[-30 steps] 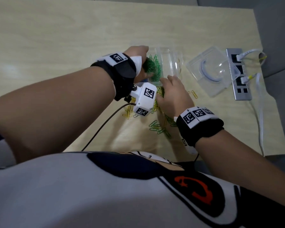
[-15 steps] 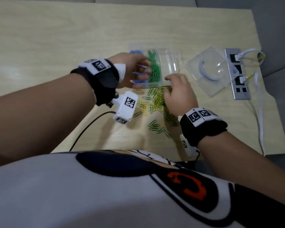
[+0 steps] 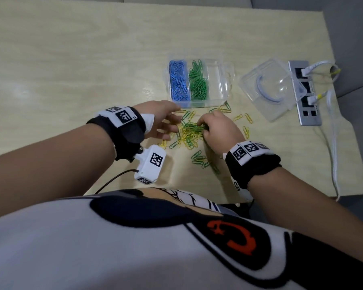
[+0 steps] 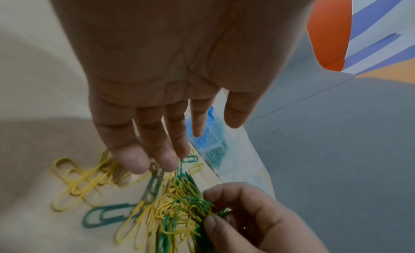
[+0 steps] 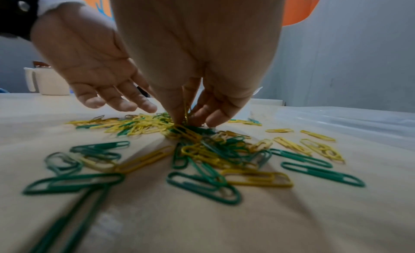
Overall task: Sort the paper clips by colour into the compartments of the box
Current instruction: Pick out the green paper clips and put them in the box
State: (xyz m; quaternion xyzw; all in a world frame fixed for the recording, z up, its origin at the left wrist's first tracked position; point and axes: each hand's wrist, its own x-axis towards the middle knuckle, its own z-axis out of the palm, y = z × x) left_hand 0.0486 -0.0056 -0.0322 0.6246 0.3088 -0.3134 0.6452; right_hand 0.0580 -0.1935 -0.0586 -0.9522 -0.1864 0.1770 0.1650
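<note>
Right hand pinches green clips from the mixed green-and-yellow pile on the table, near the box. Left hand, fingers spread and relaxed, hovers just left of the pile.

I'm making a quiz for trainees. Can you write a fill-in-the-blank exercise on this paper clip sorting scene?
1. The left compartment of the box holds ____ clips.
2. The middle compartment holds ____ clips.
3. The loose pile on the table mixes green and ____ clips.
4. The ____ hand pinches clips from the pile; the other is open.

Missing words: blue; green; yellow; right
</note>
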